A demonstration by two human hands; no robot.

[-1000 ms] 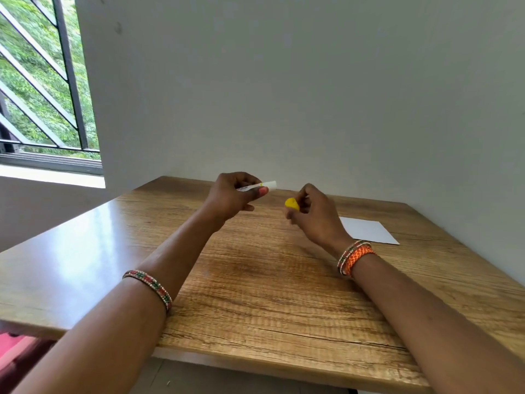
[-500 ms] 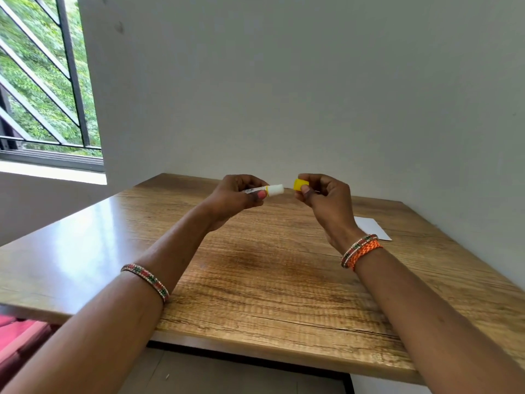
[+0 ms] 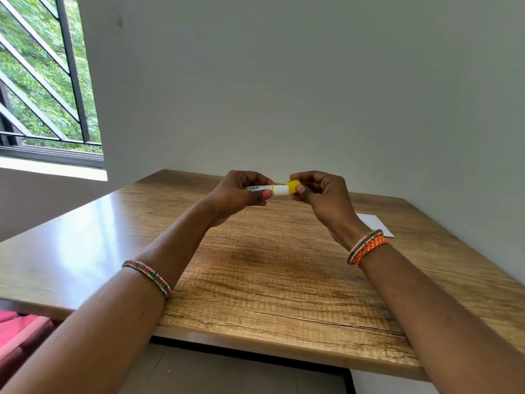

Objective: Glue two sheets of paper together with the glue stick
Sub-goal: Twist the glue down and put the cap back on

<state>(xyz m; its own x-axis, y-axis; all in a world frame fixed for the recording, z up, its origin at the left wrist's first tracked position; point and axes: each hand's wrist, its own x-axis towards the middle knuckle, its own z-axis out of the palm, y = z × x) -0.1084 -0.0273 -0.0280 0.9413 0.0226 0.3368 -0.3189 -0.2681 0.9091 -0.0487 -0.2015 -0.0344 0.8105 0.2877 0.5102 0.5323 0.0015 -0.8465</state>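
Glue stick [image 3: 268, 189]: held level above the table [image 3: 270, 268], between both hands; looks small, light, rigid plastic, likely slick.
Left hand [image 3: 237, 191]: fingers curled round the labelled barrel, the sensible place to grip.
Right hand [image 3: 319, 194]: fingertips pinching the yellow cap [image 3: 292, 185] at the stick's end.
Paper [image 3: 375, 224]: white, lying flat on the table's far right, partly hidden behind the right wrist; thin, floppy, best pressed flat, I'd say.

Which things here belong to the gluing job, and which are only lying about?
Belonging to the job:
- glue stick, held by the left hand
- yellow cap, pinched by the right hand
- white paper on the wooden table

Only lying about:
- pink object at the lower left
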